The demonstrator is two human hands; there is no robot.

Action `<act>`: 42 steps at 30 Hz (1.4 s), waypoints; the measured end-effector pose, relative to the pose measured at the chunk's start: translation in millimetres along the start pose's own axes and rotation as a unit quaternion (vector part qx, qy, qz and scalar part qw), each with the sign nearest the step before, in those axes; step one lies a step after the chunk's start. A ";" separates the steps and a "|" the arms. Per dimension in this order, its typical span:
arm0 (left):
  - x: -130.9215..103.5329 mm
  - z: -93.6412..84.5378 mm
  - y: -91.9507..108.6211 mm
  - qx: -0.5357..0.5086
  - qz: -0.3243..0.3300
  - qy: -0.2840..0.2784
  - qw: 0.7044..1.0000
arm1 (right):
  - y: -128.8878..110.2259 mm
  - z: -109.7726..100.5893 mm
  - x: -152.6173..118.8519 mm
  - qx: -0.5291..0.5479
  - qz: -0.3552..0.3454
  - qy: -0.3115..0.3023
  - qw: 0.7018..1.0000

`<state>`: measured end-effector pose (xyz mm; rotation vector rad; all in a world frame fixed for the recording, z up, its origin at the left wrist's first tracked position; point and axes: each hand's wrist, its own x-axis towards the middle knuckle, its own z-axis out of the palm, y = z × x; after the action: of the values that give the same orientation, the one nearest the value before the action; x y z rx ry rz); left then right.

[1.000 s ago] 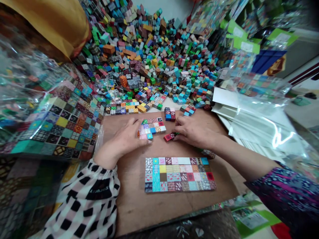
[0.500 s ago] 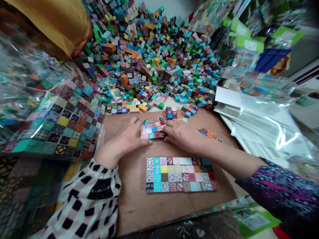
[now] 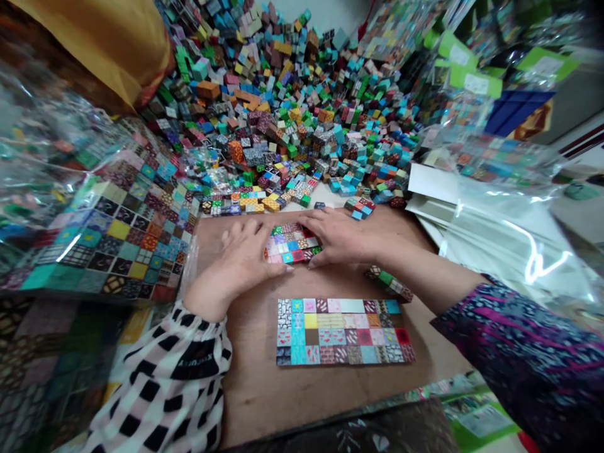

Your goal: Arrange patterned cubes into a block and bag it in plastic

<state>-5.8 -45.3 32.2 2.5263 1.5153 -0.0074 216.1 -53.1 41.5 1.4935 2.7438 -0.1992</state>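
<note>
A small flat group of patterned cubes lies on the brown board between my hands. My left hand touches its left side, thumb and fingers spread. On its right side rests my right hand, its fingers curved round the edge and the thumb at the near corner. Nearer to me lies a larger rectangular block of patterned cubes, which neither hand touches. A short row of cubes sits under my right forearm.
Behind the board rises a big heap of loose cubes. A plastic-wrapped stack of cubes stands at the left. White sheets and clear bags lie at the right, below green-topped packs.
My right hand has moved slightly back and opened wider over the right edge of the group. The row of cubes under my right forearm now shows nearer to me, with different faces up.
</note>
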 end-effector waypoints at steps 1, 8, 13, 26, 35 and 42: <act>-0.1 0.1 0.9 0.006 0.001 0.002 1.000 | 0.3 -0.8 2.5 0.005 0.001 -0.009 1.000; 1.8 8.2 -0.4 0.017 0.011 0.043 0.999 | -8.9 -0.7 7.7 0.032 0.015 -0.019 0.999; 1.1 12.0 3.7 0.001 0.029 0.069 0.997 | -2.0 -9.8 -4.4 0.051 0.011 -0.005 0.999; 7.0 19.0 15.0 -0.014 0.078 0.086 0.993 | 0.2 -0.6 -37.8 0.064 0.034 -0.002 0.997; 6.0 20.3 19.7 -0.029 0.078 0.099 0.992 | -4.0 12.3 -30.3 0.113 -0.005 0.019 0.993; 11.7 22.5 17.9 -0.022 0.078 0.075 0.994 | -6.8 14.5 -31.9 0.094 0.008 0.013 0.995</act>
<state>17.6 -47.1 11.9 2.6539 1.3459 0.2401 227.1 -85.1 30.2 1.5679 2.8014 -0.4531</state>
